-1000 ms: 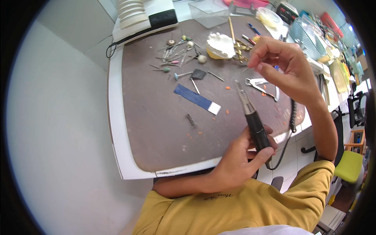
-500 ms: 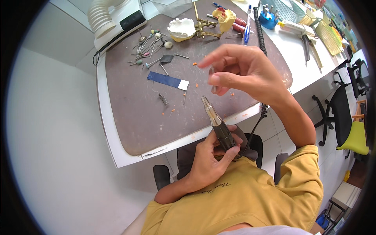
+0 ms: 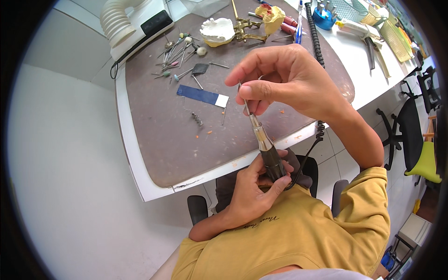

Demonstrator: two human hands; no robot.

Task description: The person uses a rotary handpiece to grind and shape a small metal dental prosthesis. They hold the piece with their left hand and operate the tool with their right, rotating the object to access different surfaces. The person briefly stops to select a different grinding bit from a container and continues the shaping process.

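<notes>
My left hand (image 3: 254, 189) is wrapped round the black grip of a rotary handpiece (image 3: 272, 161), whose silver nose points up and away from me over the table's front edge. At the nose's tip, my right hand (image 3: 291, 81) pinches a thin metal bur (image 3: 246, 103) between thumb and fingers. The bur's lower end meets the tip; how deep it sits in the nose I cannot tell. A blue strip with a white end (image 3: 198, 94) lies on the brown mat (image 3: 163, 144) left of my right hand. A small twisted metal piece (image 3: 197, 119) is nearer to me.
Several loose burs and polishing points (image 3: 179, 51) lie at the mat's far left. Behind them stand a white suction hose (image 3: 114, 25) and a dental cast (image 3: 217, 31) on a brass articulator (image 3: 247, 30). A blue bur holder (image 3: 324, 18) and a coiled cord (image 3: 316, 44) are far right.
My right hand has come slightly left and brought the bur down onto the handpiece's tip; before, the two were apart. The left hand keeps its hold. The whole view has shifted slightly.
</notes>
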